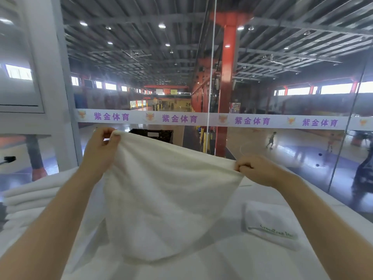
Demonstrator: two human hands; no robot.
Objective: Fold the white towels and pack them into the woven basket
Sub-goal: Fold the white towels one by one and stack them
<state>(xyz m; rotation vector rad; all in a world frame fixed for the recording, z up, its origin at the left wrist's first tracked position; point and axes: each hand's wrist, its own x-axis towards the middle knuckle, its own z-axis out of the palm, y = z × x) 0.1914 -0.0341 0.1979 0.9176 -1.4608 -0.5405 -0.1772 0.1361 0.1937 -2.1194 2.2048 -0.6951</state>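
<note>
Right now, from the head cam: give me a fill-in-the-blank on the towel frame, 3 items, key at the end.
1. The left hand and right hand pinch the top edge of a white ____, held up over the table.
2. The folded towel near the right forearm carries ____ lettering.
3. The dark woven basket shows just above the held towel's ____ edge.

Missing words: towel; green; top

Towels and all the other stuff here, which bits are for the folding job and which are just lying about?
For the job:
held towel
left hand
right hand
folded towel
towel stack
dark basket

Just there:
purple-lettered banner
red pillar
</note>
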